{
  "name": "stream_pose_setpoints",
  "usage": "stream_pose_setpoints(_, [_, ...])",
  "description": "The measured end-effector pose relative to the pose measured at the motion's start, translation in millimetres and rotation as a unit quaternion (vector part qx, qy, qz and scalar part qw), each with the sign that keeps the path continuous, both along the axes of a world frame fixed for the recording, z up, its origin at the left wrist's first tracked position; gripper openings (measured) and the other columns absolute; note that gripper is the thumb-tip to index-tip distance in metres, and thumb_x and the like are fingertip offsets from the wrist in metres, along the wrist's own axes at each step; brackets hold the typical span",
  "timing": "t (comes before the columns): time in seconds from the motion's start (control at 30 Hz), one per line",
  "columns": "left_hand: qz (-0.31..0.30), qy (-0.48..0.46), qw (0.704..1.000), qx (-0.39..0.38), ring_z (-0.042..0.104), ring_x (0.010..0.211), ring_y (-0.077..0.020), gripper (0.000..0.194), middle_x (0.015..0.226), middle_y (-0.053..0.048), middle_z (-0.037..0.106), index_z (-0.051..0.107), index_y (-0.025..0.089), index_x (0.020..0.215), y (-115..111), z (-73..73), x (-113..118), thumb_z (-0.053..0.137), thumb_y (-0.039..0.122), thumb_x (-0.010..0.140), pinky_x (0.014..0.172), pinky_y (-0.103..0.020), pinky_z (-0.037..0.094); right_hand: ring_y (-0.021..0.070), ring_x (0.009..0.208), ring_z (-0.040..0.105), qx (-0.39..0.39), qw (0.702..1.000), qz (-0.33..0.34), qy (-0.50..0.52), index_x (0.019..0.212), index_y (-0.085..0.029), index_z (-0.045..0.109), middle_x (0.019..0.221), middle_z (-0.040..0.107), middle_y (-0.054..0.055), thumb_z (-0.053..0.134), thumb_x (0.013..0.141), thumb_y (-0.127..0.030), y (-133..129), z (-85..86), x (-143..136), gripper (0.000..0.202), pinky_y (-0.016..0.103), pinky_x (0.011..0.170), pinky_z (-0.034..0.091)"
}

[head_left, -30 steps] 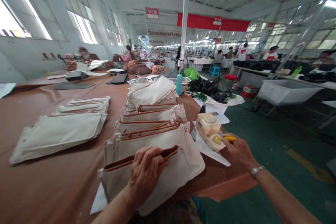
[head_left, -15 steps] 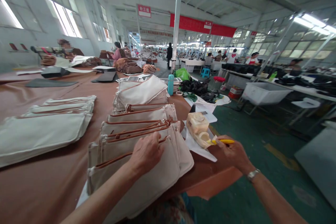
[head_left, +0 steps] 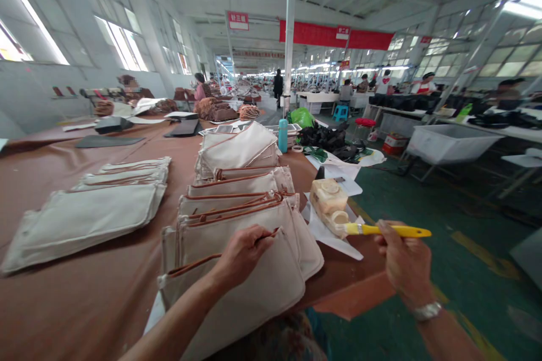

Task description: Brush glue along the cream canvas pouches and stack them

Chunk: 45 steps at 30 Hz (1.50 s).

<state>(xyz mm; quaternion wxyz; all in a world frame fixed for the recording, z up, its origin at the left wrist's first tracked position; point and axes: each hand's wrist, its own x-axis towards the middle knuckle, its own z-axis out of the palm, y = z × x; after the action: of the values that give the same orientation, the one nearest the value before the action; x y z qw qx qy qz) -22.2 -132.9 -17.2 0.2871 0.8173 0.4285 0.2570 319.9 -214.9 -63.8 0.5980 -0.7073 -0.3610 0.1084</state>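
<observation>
My left hand [head_left: 245,254] pinches the brown-trimmed top edge of the front cream fabric piece [head_left: 262,287]. Behind it, more cream pieces [head_left: 237,186] with brown edging lie overlapped in a row. In my right hand [head_left: 404,259] is a brush with a yellow handle [head_left: 409,231], held roughly level. Its pale bristle end reaches the mouth of a small glue-stained container [head_left: 340,218], beside a larger yellowish plastic jug [head_left: 329,196]. Both containers rest on white sheets [head_left: 315,228] at the table's right edge.
Another stack of cream pieces [head_left: 97,208] lies left on the brown-covered table [head_left: 84,304]. Farther back are a turquoise bottle [head_left: 283,135], a tape roll [head_left: 297,148] and black material [head_left: 326,141]. A white bin [head_left: 451,141] stands right, and several people work beyond.
My right hand has shifted right and turned, and more of the yellow handle now shows. My left hand stays at the front piece's edge. The camera view has shifted slightly.
</observation>
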Motion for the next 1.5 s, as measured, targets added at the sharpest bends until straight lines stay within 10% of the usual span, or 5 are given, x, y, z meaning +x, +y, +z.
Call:
stream_pose_setpoints(0.13, [-0.024,-0.038,0.999,-0.021,0.055,0.072,-0.0145,0.031,0.075,-0.002,0.059,0.066,0.016,0.076,-12.3,-0.9,1.2,0.049,0.034,0.094,0.066,-0.024,0.039,0.0134,0.045,0.046,0.117,0.969,0.165,0.141,0.094,-0.017,0.064,0.059,0.055,-0.001,0.072,0.085,-0.053,-11.6,38.7,-65.3,0.038,0.021,0.040,0.035])
stream_pose_setpoints(0.33, [-0.048,-0.054,0.996,-0.051,0.052,0.068,-0.0126,0.033,0.074,-0.002,0.054,0.071,0.015,0.081,-27.3,0.6,0.0,0.049,0.035,0.096,0.062,-0.022,0.037,0.0141,0.051,0.049,0.107,0.955,0.270,0.056,0.088,-0.016,0.066,0.059,0.055,0.000,0.068,0.090,-0.049,-3.4,50.6,-116.0,0.033,0.021,0.044,0.038])
stream_pose_setpoints(0.83, [-0.108,-0.018,0.980,0.164,0.057,0.073,-0.0129,0.023,0.081,-0.004,0.062,0.070,0.017,0.091,-55.8,-15.8,-4.5,0.051,0.028,0.099,0.067,-0.023,0.043,0.0147,0.053,0.050,0.121,0.973,0.195,0.014,0.089,-0.017,0.067,0.062,0.055,0.000,0.065,0.095,-0.046,-15.8,55.8,-97.2,0.030,0.021,0.045,0.038])
stream_pose_setpoints(1.03, [-0.168,0.054,0.934,0.309,0.051,0.067,-0.0131,0.017,0.079,-0.002,0.063,0.065,0.018,0.092,-66.9,-1.9,-3.9,0.054,0.028,0.099,0.061,-0.026,0.039,0.0116,0.051,0.045,0.097,0.943,0.306,0.090,0.090,-0.018,0.067,0.063,0.053,-0.001,0.069,0.094,-0.039,-31.3,71.7,-96.3,0.022,0.019,0.044,0.034])
stream_pose_setpoints(1.5, [-0.208,0.120,0.934,0.264,0.053,0.067,-0.0131,0.026,0.076,-0.001,0.060,0.064,0.018,0.084,-70.6,12.8,-2.0,0.050,0.033,0.100,0.060,-0.025,0.038,0.0111,0.056,0.045,0.050,0.903,0.416,0.096,0.083,-0.019,0.068,0.072,0.054,0.001,0.070,0.091,-0.036,-49.8,87.1,-92.7,0.019,0.017,0.047,0.038])
